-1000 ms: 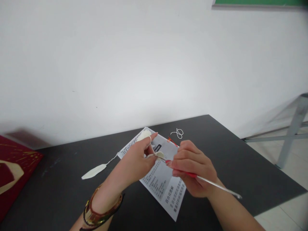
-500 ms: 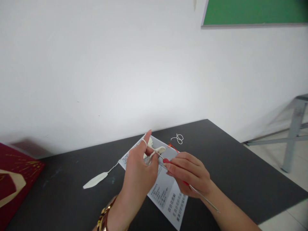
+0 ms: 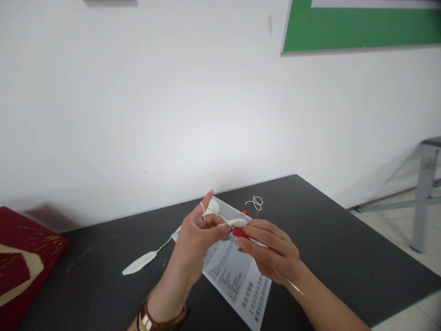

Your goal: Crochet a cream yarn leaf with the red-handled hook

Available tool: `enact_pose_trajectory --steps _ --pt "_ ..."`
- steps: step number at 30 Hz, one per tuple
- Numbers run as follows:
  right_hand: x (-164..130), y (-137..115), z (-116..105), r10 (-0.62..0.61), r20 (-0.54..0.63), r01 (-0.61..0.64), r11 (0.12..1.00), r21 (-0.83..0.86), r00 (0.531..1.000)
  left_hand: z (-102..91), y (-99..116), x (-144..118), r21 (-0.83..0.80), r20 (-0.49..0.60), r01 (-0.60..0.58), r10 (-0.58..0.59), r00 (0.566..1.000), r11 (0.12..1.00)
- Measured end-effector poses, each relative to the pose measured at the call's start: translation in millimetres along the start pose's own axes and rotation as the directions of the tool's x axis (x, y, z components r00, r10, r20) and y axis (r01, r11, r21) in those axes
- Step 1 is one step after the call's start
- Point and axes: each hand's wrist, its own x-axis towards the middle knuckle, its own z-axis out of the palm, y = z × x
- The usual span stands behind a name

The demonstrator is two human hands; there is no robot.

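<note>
Between the fingertips of my left hand (image 3: 198, 236) is a small white crochet piece (image 3: 237, 222), with white yarn looped round the raised index finger. My right hand (image 3: 270, 248) is closed round a crochet hook (image 3: 240, 233) with a red grip; its metal shaft sticks out below the palm. The hook's tip is at the crochet piece, hidden by the fingers. Behind my left hand lies a pale yarn bundle (image 3: 212, 207). A printed sheet (image 3: 237, 280) with text rests on the table under both hands.
A white leaf-shaped crochet piece (image 3: 139, 263) with a yarn tail lies left on the black table (image 3: 330, 248). Near the back are a white yarn scrap (image 3: 257, 202) and a small orange-red item (image 3: 246, 213). A red box or bag (image 3: 31, 257) stands at left; the wall is behind.
My hands have come closer together, and the right fingers now meet the crochet piece. The hook has turned and moved toward my left hand. The view has tilted up slightly.
</note>
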Motion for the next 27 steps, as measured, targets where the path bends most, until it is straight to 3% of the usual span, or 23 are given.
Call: enact_pose_trajectory --steps 2,4,7,11,18,22,27 --pt "0.0 -3.6 -0.3 -0.058 0.038 0.063 0.988 -0.139 0.998 2.1 -0.3 -1.9 0.077 -0.03 -0.059 0.062 0.998 0.995" --pt "-1.7 -6.8 0.6 -0.053 0.053 0.063 0.978 -0.198 0.997 3.8 -2.0 -3.3 0.245 -0.084 -0.177 0.203 0.976 0.953" --pt "-4.4 -10.1 2.9 0.003 0.018 0.0 0.991 -0.131 1.0 3.4 -4.3 -3.9 0.494 -0.064 -0.305 0.383 0.921 0.815" --pt "-1.8 -12.6 3.7 0.095 -0.055 -0.095 0.995 0.01 0.994 -1.8 -5.0 -2.0 0.602 0.007 -0.359 0.445 0.896 0.714" --pt "6.7 -14.6 -4.8 0.174 -0.055 -0.17 0.982 0.077 0.983 -6.0 -5.5 3.9 0.603 0.043 -0.317 0.367 0.929 0.732" --pt "8.9 -14.4 -9.9 0.203 -0.059 -0.195 0.973 0.127 0.977 -10.6 -0.5 4.4 0.658 0.09 -0.288 0.306 0.948 0.696" --pt "1.9 -11.2 -14.7 0.392 -0.04 -0.365 0.885 0.29 0.919 -16.1 9.2 6.3 0.601 0.138 -0.202 0.148 0.979 0.773"
